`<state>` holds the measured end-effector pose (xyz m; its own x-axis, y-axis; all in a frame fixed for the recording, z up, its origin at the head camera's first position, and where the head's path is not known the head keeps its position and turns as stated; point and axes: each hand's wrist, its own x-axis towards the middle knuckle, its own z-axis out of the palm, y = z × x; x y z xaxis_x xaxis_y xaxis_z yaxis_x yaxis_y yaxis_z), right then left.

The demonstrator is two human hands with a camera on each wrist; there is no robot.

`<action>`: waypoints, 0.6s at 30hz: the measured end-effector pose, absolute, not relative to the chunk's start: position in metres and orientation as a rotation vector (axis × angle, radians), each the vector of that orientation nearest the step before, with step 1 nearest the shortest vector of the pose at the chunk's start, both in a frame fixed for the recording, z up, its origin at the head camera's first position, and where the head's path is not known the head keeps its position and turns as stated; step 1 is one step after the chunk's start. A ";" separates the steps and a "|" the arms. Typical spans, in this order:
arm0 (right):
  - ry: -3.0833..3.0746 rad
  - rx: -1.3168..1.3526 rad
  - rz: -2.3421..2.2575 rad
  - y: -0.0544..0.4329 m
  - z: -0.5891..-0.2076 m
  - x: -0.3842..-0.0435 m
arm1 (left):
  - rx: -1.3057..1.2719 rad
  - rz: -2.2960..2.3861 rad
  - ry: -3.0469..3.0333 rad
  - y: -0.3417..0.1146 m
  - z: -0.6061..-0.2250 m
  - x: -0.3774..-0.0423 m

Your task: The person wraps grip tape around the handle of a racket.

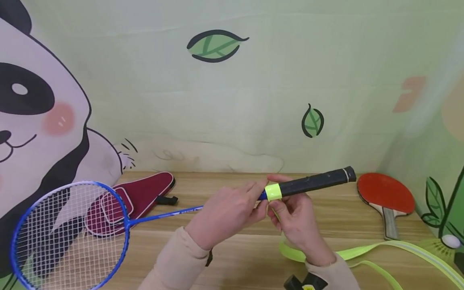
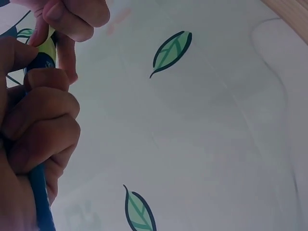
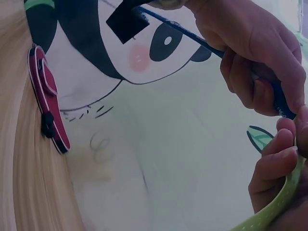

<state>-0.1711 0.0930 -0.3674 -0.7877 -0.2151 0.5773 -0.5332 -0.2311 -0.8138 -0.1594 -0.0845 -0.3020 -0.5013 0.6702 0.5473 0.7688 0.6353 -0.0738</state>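
Observation:
A blue badminton racket (image 1: pixel 127 222) is held up over the table, its strung head at the left and its black handle (image 1: pixel 313 182) pointing right. My left hand (image 1: pixel 230 211) grips the shaft just below the handle, fingers curled round it in the left wrist view. A turn of yellow-green grip tape (image 1: pixel 273 192) wraps the handle's lower end. My right hand (image 1: pixel 299 221) pinches the tape close beside that turn. From the right hand the loose tape (image 3: pixel 276 204) runs down, and its long tail lies at the table's right.
A red table tennis paddle (image 1: pixel 386 193) lies at the back right, with a shuttlecock (image 1: pixel 449 243) near the right edge. A maroon paddle case (image 1: pixel 145 197) lies at the back left, partly behind the racket strings. A panda-printed cloth (image 1: pixel 253 100) hangs behind the wooden table (image 1: pixel 232 257).

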 end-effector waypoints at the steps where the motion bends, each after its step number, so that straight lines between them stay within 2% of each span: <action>1: -1.772 0.917 2.116 0.093 -0.368 -0.171 | -1.131 -0.259 -2.333 -0.084 -0.301 -0.159; 12: -1.738 0.914 2.011 0.094 -0.367 -0.167 | -1.127 -0.531 -2.508 -0.082 -0.293 -0.150; 18: -1.737 0.900 2.044 0.095 -0.364 -0.163 | -1.084 -0.360 -2.286 -0.080 -0.296 -0.149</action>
